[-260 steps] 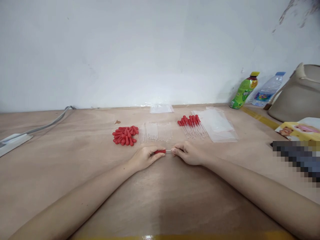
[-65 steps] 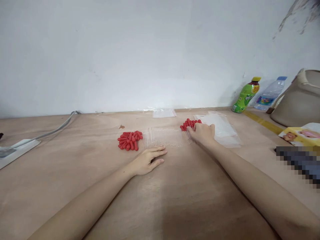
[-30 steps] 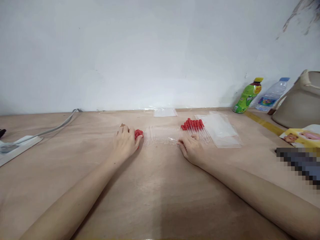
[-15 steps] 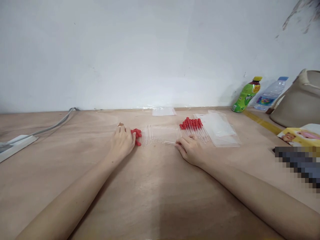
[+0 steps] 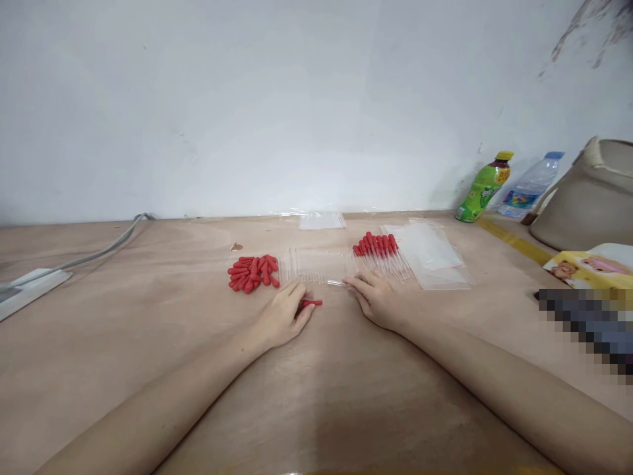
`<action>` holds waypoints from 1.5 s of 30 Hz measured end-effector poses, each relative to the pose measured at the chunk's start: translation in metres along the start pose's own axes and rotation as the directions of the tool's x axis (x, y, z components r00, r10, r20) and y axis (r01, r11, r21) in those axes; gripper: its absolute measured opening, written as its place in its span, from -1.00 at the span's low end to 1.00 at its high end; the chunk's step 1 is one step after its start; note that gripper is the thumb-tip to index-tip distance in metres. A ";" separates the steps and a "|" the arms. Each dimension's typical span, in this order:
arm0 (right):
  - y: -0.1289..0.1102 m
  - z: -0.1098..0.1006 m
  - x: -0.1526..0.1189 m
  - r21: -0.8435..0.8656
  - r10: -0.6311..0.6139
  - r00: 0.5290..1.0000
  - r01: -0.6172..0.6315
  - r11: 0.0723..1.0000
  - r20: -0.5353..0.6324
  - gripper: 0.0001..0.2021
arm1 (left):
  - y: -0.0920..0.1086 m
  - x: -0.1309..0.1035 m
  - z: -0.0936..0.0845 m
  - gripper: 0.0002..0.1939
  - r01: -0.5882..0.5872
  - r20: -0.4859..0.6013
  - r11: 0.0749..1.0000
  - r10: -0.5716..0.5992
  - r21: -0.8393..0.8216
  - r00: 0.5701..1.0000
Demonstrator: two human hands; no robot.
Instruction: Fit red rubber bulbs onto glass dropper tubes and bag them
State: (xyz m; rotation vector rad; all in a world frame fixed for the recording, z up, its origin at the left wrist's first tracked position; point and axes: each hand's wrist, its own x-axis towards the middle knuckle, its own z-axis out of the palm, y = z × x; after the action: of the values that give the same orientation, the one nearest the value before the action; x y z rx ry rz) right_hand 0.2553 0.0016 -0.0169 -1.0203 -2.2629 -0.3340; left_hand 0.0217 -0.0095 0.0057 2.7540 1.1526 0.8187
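My left hand (image 5: 288, 312) is closed on a red rubber bulb (image 5: 313, 303), whose narrow end points right. A thin clear glass tube (image 5: 337, 283) is pinched in my right hand (image 5: 372, 297), its free end pointing left. Behind my left hand lies a pile of loose red bulbs (image 5: 252, 272). Between the hands and slightly farther back is a row of clear tubes (image 5: 316, 265). Beyond my right hand, several tubes with red bulbs fitted (image 5: 378, 245) lie side by side, bulbs toward the wall.
Clear plastic bags (image 5: 430, 254) lie right of the fitted tubes, and another bag (image 5: 322, 221) is near the wall. At the right are a green bottle (image 5: 484, 188), a clear bottle (image 5: 531, 186), a beige bag (image 5: 583, 204) and a blurred dark object (image 5: 588, 326). A cable (image 5: 106, 249) runs at the left.
My left hand has moved right and nearer from the bulb pile, with one red bulb now in it. The pile is uncovered. My right hand has barely moved.
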 end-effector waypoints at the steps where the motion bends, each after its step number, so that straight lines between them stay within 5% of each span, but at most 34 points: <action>1: -0.001 -0.001 0.000 0.001 -0.002 1.000 0.002 1.000 0.012 -0.79 | 0.001 -0.001 0.002 -0.79 -0.001 -0.009 1.000 0.001 -0.013 1.000; 3: -0.003 -0.003 0.001 0.017 -0.007 0.999 0.007 1.000 0.032 -0.80 | 0.000 0.000 0.004 -0.68 -0.019 -0.040 1.000 0.019 0.001 0.999; 7: -0.008 -0.008 0.004 0.082 -0.047 0.997 0.042 0.996 0.059 -0.81 | -0.003 0.003 0.008 -0.79 -0.053 -0.064 0.998 0.054 0.032 0.996; 14: -0.013 -0.010 0.006 0.102 -0.127 0.992 0.128 0.986 -0.024 -0.79 | -0.007 0.003 0.014 -0.82 -0.063 -0.170 0.988 0.039 -0.139 0.985; 21: -0.016 -0.013 0.007 0.116 -0.170 0.984 0.174 0.978 -0.049 -0.79 | 0.000 0.004 0.009 -0.81 0.004 -0.039 0.948 -0.017 -0.319 0.999; 34: -0.012 -0.009 0.006 0.181 -0.141 0.989 0.147 0.973 -0.044 -0.79 | 0.002 0.001 0.006 -0.84 0.023 -0.072 0.932 -0.053 -0.362 0.996; 39: -0.012 -0.011 0.008 0.133 -0.158 0.986 0.163 0.978 -0.044 -0.80 | 0.005 0.001 0.006 -0.80 0.065 -0.015 0.927 -0.076 -0.369 0.997; 45: -0.018 -0.009 0.006 -0.065 -0.189 0.980 0.185 0.981 -0.061 -0.77 | 0.002 0.000 0.012 -0.81 0.061 -0.070 0.941 -0.089 -0.332 0.994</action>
State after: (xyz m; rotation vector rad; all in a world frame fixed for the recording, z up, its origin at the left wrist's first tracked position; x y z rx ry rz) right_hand 0.2424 -0.0112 -0.0058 -0.8141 -2.3050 -0.5090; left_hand 0.0288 -0.0093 -0.0036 2.4105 1.0176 1.0227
